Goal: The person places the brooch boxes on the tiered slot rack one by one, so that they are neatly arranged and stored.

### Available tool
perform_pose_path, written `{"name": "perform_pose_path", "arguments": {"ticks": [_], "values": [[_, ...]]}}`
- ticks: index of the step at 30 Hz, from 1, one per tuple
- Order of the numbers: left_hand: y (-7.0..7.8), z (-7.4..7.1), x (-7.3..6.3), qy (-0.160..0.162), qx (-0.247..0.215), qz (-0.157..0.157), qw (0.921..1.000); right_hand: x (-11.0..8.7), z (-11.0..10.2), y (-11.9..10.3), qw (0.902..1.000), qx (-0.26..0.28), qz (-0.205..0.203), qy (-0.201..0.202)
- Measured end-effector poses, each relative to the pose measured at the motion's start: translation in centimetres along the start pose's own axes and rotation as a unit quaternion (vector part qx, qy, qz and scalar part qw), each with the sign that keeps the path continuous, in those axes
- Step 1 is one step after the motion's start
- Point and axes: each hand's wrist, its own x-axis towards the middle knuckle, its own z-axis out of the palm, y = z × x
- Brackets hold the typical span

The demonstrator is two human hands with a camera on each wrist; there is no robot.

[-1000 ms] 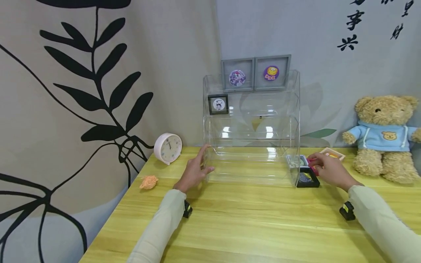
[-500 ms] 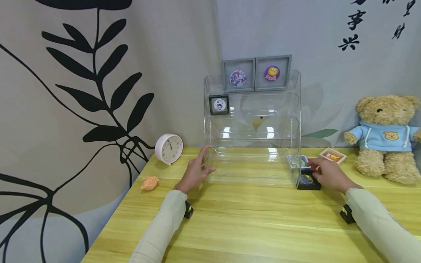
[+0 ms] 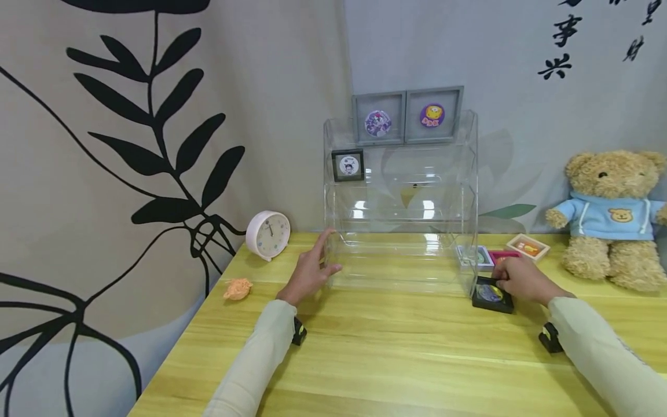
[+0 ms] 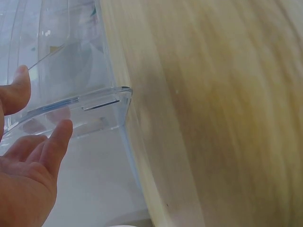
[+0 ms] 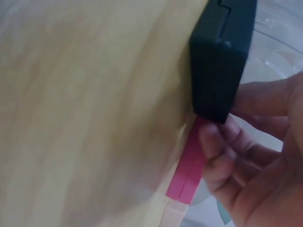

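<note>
In the head view my left hand (image 3: 307, 275) is at the left side of a clear tiered acrylic display rack (image 3: 401, 237), fingers extended. In the left wrist view the thumb (image 4: 18, 92) and fingers (image 4: 57, 146) lie on either side of the rack's edge; firm contact is hard to tell. My right hand (image 3: 526, 281) pinches the upper right corner of a black square badge frame (image 3: 490, 294), which lies turned on the table by the rack's right front corner. Behind it are a pink frame (image 3: 502, 255) and a pale lilac frame (image 3: 482, 259). The right palm is hidden.
Two grey badge frames (image 3: 405, 140) stand on the rack's top tier, a small black frame (image 3: 348, 165) one tier lower. A wooden frame (image 3: 528, 247) and teddy bear (image 3: 609, 217) are right; a clock (image 3: 268, 235) and orange lump (image 3: 238, 289) left on the wooden table (image 3: 375, 359).
The right hand has moved from the pink frame to the black frame, which has slid toward me and turned a little. The left hand has stayed at the rack's side.
</note>
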Motion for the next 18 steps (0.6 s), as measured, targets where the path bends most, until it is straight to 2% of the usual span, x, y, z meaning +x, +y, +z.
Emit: {"name": "perform_pose_path", "arguments": {"ticks": [4,6,7,9,12,13,16,18], "values": [[0.1,0.0,0.0,-0.003,-0.005,0.000,1.0000,-0.3,-0.6,-0.1,0.9992,0.032,0.018,-0.016],[0.2,-0.1,0.0,-0.003,-0.007,-0.001,1.0000,-0.5,-1.1,-0.1,0.9949,0.084,0.035,-0.042],[0.2,-0.1,0.0,-0.003,-0.007,-0.001,1.0000,-0.7,-1.4,-0.1,0.9893,0.124,0.047,-0.062],[0.3,-0.1,0.0,-0.003,-0.009,-0.002,1.0000,-1.1,-2.0,0.0,0.9693,0.211,0.075,-0.102],[0.3,-0.1,0.0,-0.003,-0.011,-0.004,0.9999,-1.8,-3.0,0.3,0.9242,0.332,0.114,-0.151],[0.3,-0.1,0.1,-0.004,-0.012,-0.005,0.9999,-2.1,-3.3,0.5,0.9140,0.355,0.115,-0.160],[0.3,-0.1,0.1,-0.006,-0.012,-0.006,0.9999,-2.9,-4.1,1.1,0.9003,0.386,0.094,-0.177],[0.2,-0.1,0.0,-0.008,-0.013,-0.006,0.9999,-3.3,-4.5,1.5,0.8975,0.394,0.078,-0.183]]}}
